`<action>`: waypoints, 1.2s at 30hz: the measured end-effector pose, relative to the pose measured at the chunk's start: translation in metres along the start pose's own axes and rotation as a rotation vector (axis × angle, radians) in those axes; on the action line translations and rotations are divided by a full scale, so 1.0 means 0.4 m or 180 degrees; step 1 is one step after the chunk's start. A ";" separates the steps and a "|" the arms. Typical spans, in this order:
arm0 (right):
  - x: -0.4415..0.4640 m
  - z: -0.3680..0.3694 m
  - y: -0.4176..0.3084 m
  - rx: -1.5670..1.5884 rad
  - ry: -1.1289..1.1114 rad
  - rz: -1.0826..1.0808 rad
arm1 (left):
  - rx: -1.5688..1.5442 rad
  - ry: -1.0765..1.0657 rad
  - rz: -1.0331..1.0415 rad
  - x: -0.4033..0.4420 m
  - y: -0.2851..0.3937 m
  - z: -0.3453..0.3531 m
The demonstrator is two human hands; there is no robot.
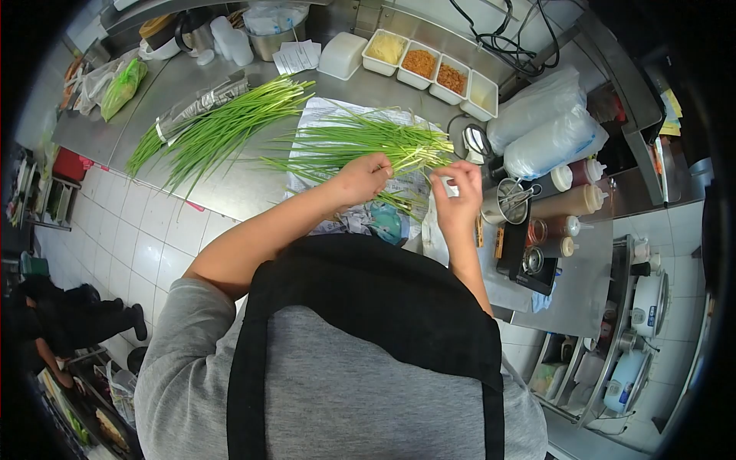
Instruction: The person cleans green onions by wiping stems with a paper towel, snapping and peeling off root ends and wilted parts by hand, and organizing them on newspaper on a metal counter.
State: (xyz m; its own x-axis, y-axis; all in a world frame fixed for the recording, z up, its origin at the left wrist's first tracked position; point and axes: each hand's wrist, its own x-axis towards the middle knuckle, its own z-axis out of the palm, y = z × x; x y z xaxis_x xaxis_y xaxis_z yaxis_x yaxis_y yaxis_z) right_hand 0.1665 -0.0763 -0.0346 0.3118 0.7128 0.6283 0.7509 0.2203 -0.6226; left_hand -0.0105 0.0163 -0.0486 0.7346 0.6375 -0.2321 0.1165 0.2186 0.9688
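Note:
A loose spread of green chives (353, 142) lies on newspaper (318, 115), its pale ends toward the right. Over the near side of these stalks, my left hand (366, 178) is closed with its fingers curled in. My right hand (458, 192) is beside the pale ends, thumb and fingertips pinched together. Whatever either hand grips, if anything, is too small or hidden to make out. Farther left, a bigger bundle of chives (230, 126) rests on the steel counter, partly wrapped in newspaper (203, 107).
White containers of toppings (418, 65) line the back. Clear plastic bags (548, 138), squeeze bottles (571, 201) and a metal cup with a whisk (506, 203) stand to the right. A green bag (123, 88) is at far left. Another person (84, 322) is at lower left.

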 end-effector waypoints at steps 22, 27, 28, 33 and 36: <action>-0.003 0.038 -0.003 0.1369 -0.0294 0.1380 | 0.0672 0.0361 0.0501 -0.014 0.017 -0.011; -0.012 0.076 -0.044 0.1703 -0.0431 0.1776 | 0.1091 0.0492 0.0785 -0.012 0.002 0.000; -0.013 0.080 -0.045 0.1752 -0.0443 0.1835 | 0.1189 0.0511 0.0775 -0.023 0.016 0.004; -0.022 0.080 -0.052 0.2072 -0.0520 0.1985 | 0.0853 0.0396 0.0610 -0.025 0.010 0.005; -0.023 0.080 -0.047 0.2158 -0.0693 0.2089 | 0.0090 0.0214 0.0234 -0.026 0.022 0.010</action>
State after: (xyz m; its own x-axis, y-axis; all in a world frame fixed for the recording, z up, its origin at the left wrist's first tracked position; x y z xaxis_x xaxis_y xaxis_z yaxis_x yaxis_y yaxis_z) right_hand 0.1310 -0.0658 -0.0437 0.3834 0.9236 0.0018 -0.0508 0.0231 -0.9984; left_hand -0.0145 0.0088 -0.0374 0.6954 0.6995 -0.1647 0.0834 0.1491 0.9853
